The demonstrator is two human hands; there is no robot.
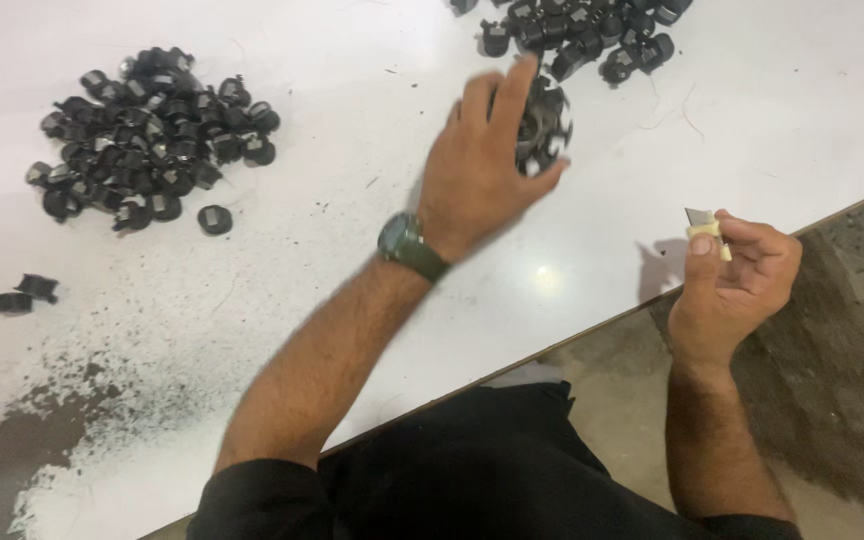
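Note:
My left hand (482, 160) reaches across the white table (352, 290) and is closed around several small black plastic parts (544, 128), motion-blurred. It wears a dark green wristwatch (410, 246). Just beyond it lies a pile of the same black parts (582, 30) at the table's far edge. My right hand (737, 275) hovers over the table's near edge and pinches a small blade with a pale wrapped grip (704, 224), the metal tip pointing up and left.
A larger heap of black parts (147, 135) lies at the left, one loose piece (215, 219) beside it. Two black scraps (22, 293) sit at the far left. Black shavings and dust (132, 390) cover the near left. Concrete floor (832, 380) lies to the right.

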